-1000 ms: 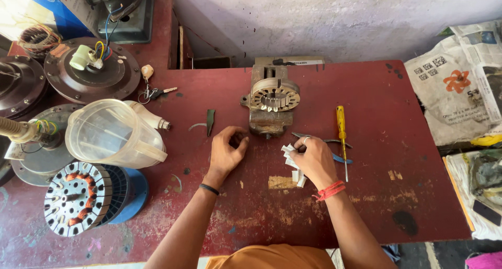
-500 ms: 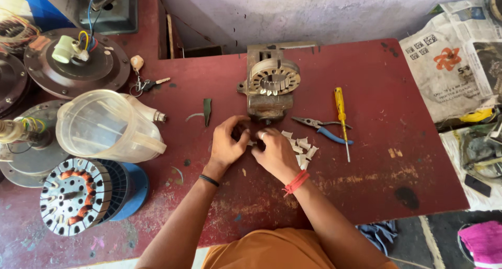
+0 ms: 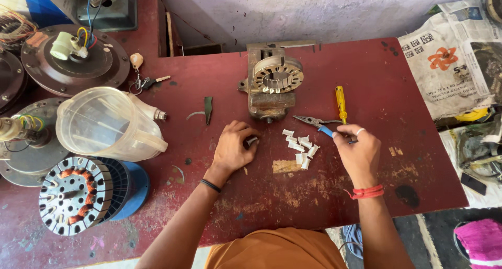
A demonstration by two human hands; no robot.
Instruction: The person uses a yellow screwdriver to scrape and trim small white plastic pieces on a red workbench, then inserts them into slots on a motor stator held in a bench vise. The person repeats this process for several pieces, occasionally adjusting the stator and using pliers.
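The right hand [image 3: 356, 155] has left the left hand [image 3: 234, 146], moving toward 3 o'clock onto the blue-handled metal pliers [image 3: 320, 125].

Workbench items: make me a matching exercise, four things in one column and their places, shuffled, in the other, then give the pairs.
Things:
1. yellow-handled screwdriver
2. white paper pieces
3. clear plastic jug
4. pliers

Places:
A. lying on its side at the left of the red table
B. in a small pile between the left hand and the right hand
C. under the right hand's fingertips
D. right of the metal stator, untouched

Pairs: 1-D, 2-B, 3-A, 4-C
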